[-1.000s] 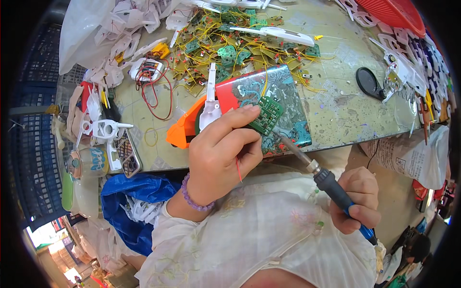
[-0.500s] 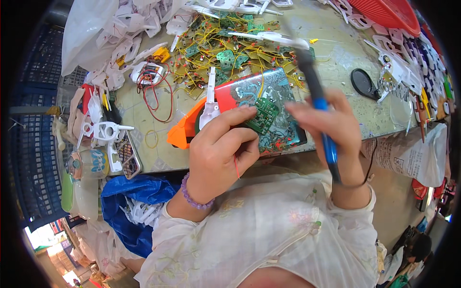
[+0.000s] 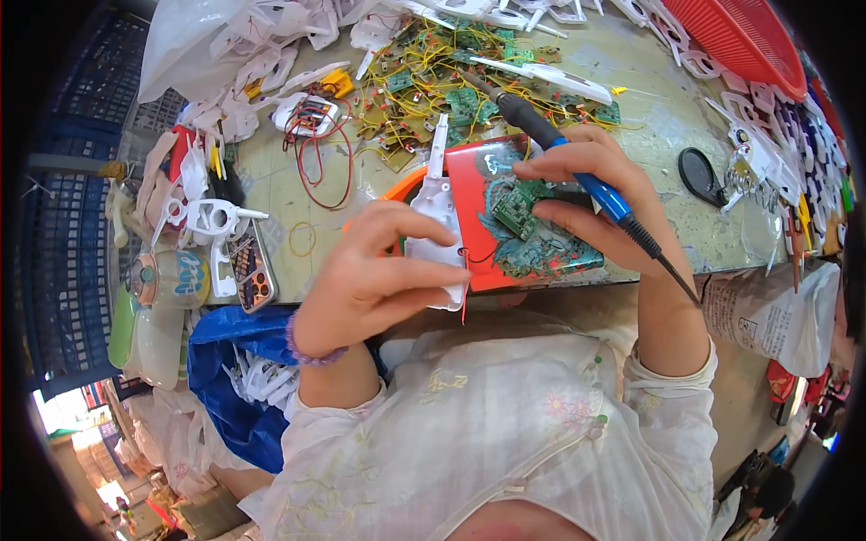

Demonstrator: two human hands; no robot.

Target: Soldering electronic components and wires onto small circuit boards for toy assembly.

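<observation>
My right hand (image 3: 622, 194) has a blue-handled soldering iron (image 3: 591, 176) resting across it, its tip pointing up and left toward the heap. The thumb and index finger of this hand are also at the edge of a green circuit board (image 3: 519, 209), which lies over a red and patterned box (image 3: 483, 257). My left hand (image 3: 370, 270) is blurred, thumb and fingers apart, beside a white plastic housing (image 3: 433, 212) with a long narrow end. A red wire (image 3: 465, 288) hangs near its fingertips; whether they touch it I cannot tell. Behind the housing shows an orange object (image 3: 403, 189).
A heap of circuit boards with yellow wires (image 3: 424, 90) covers the far middle. White plastic parts (image 3: 262, 54) pile up far left. A red basket (image 3: 740, 41) stands far right, near a round black lid (image 3: 699, 176). A blue bag (image 3: 225, 388) hangs below the table's left edge.
My left hand has let go of the circuit board and moved left to the white housing. My right hand has come to the board, and the soldering iron has tilted further left.
</observation>
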